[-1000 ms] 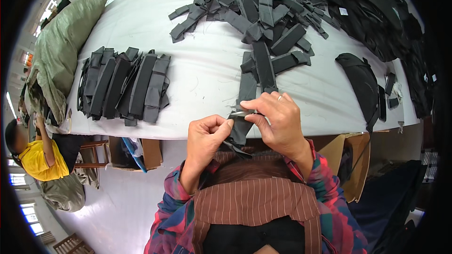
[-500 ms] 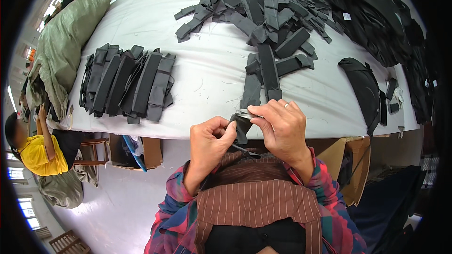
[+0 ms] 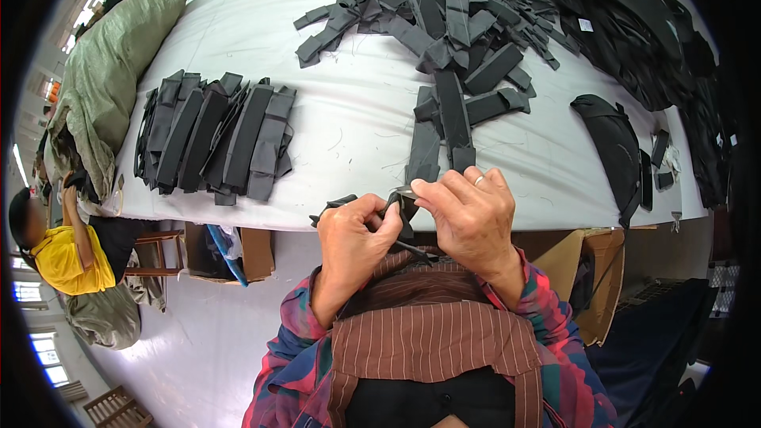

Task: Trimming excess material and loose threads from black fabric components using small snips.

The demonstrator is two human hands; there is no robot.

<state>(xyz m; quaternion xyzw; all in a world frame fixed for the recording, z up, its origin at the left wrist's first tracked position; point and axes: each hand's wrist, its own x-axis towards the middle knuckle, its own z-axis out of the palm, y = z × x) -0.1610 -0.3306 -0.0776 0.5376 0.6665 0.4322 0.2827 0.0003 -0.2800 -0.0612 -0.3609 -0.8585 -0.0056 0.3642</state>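
My left hand (image 3: 350,239) is closed at the table's front edge, pinching a black fabric strip (image 3: 408,210) between thumb and fingers. Part of the strip sticks out beyond the knuckles, and another end hangs below the hand. My right hand (image 3: 469,210), with a ring on one finger, grips small silver thread snips (image 3: 403,190); their metal tip touches or nearly touches the strip, and the rest is hidden in the fingers. Just beyond the hands lie several loose black strips (image 3: 452,115), leading back to a large heap of similar strips (image 3: 444,12).
Strips stand in a neat row (image 3: 214,139) on the white-covered table (image 3: 341,127) at left. A black curved pouch (image 3: 610,150) and black garments (image 3: 626,32) lie right. A greenish sack (image 3: 119,71) is far left, near a person in yellow (image 3: 75,257). Cardboard boxes (image 3: 258,254) stand underneath.
The strip has shifted in my left hand, so that a dark end now shows to the left of the knuckles. My right hand and the snips have moved slightly left.
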